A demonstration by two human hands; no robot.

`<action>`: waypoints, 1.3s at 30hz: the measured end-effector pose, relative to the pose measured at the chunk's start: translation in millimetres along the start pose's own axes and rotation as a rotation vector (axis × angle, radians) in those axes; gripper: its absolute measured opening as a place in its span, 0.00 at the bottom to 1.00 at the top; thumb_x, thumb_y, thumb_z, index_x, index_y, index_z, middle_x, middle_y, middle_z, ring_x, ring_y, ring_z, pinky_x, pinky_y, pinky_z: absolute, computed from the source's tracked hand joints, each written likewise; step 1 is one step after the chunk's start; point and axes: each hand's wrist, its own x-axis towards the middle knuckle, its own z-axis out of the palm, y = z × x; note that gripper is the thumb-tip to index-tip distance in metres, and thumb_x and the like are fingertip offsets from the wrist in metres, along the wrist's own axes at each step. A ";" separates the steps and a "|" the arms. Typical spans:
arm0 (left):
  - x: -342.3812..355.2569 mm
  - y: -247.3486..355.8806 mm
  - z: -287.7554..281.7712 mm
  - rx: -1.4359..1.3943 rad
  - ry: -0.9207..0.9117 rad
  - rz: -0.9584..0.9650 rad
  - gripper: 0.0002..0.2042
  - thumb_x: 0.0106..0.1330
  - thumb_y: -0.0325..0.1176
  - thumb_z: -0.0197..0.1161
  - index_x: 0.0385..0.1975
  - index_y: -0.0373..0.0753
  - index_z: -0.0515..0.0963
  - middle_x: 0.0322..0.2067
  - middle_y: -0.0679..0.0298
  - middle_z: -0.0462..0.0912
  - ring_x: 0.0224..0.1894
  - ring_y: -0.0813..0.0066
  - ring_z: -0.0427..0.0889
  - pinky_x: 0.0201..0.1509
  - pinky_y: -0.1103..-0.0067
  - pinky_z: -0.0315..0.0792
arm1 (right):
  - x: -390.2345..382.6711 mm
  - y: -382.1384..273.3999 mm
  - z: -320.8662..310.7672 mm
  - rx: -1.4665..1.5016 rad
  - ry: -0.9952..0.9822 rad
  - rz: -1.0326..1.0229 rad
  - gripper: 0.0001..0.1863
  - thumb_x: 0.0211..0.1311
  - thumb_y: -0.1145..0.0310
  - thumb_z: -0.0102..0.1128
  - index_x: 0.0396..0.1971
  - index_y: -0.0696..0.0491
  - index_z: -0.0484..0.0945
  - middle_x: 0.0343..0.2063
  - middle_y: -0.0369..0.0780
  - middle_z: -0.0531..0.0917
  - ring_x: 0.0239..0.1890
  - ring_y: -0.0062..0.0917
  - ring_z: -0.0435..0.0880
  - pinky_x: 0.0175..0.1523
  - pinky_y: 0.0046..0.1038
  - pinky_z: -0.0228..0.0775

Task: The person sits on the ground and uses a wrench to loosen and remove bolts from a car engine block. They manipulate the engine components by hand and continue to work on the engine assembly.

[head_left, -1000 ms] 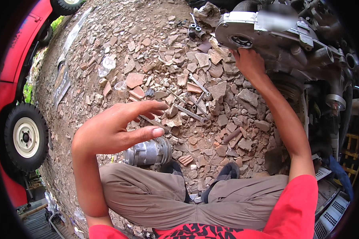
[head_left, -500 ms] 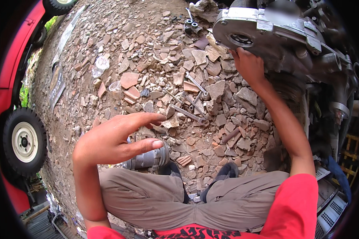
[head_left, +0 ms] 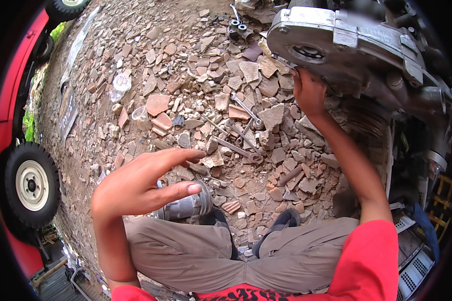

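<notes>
Our right hand (head_left: 309, 93) is pressed against the underside of the big grey metal engine casing (head_left: 346, 47) at the upper right, fingers curled up onto its lower edge just below the round bearing hole (head_left: 306, 51); whether they truly clamp it or only steady it we cannot tell, since the fingertips are hidden against the metal. Our left hand (head_left: 140, 183) hangs free over our knees, fingers spread and holding nothing, just above a short silvery metal cylinder (head_left: 186, 205) that lies on the rubble ground (head_left: 186, 80) by our shoe. We judge the casing to be heavy, rigid cast metal, likely greasy and with hard edges, so a one-handed fingertip hold would be poor; the thick rim around the flange and the bolted bosses look like the sound places to take it, with a palm under the bulk. The cylinder looks dense and smooth, apt to roll, best taken around its middle. Several spanners (head_left: 241, 148) lie among the broken tiles between the two hands, and a red vehicle's wheel (head_left: 31, 184) stands at the left.
</notes>
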 end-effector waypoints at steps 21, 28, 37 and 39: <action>-25.3 2.6 4.5 -0.074 -0.006 -0.132 0.25 0.68 0.41 0.62 0.61 0.37 0.69 0.52 0.56 0.80 0.52 0.66 0.80 0.54 0.71 0.73 | 15.6 -15.6 -14.9 -0.127 -0.276 0.216 0.19 0.64 0.56 0.57 0.24 0.58 0.78 0.16 0.48 0.80 0.23 0.47 0.82 0.31 0.42 0.75; -0.3 -7.2 7.7 -0.047 -0.027 -0.119 0.25 0.67 0.45 0.62 0.58 0.35 0.71 0.48 0.52 0.81 0.50 0.60 0.81 0.53 0.69 0.74 | 4.8 -15.6 -8.3 -0.001 -0.099 0.196 0.16 0.61 0.61 0.58 0.20 0.57 0.74 0.20 0.49 0.80 0.24 0.47 0.81 0.31 0.43 0.74; 18.0 -7.6 6.4 -0.084 -0.070 -0.107 0.24 0.68 0.40 0.62 0.60 0.34 0.69 0.50 0.54 0.81 0.50 0.66 0.81 0.55 0.71 0.73 | -0.3 -11.7 -6.5 0.033 -0.093 0.186 0.15 0.62 0.62 0.59 0.20 0.57 0.73 0.21 0.48 0.80 0.25 0.46 0.81 0.30 0.41 0.74; 17.7 -2.1 3.7 -0.083 -0.063 -0.121 0.24 0.68 0.40 0.62 0.60 0.35 0.69 0.50 0.55 0.81 0.50 0.66 0.81 0.55 0.71 0.74 | 3.2 -11.0 -4.4 0.017 -0.089 0.160 0.15 0.62 0.62 0.59 0.21 0.57 0.73 0.21 0.48 0.80 0.24 0.46 0.81 0.30 0.41 0.74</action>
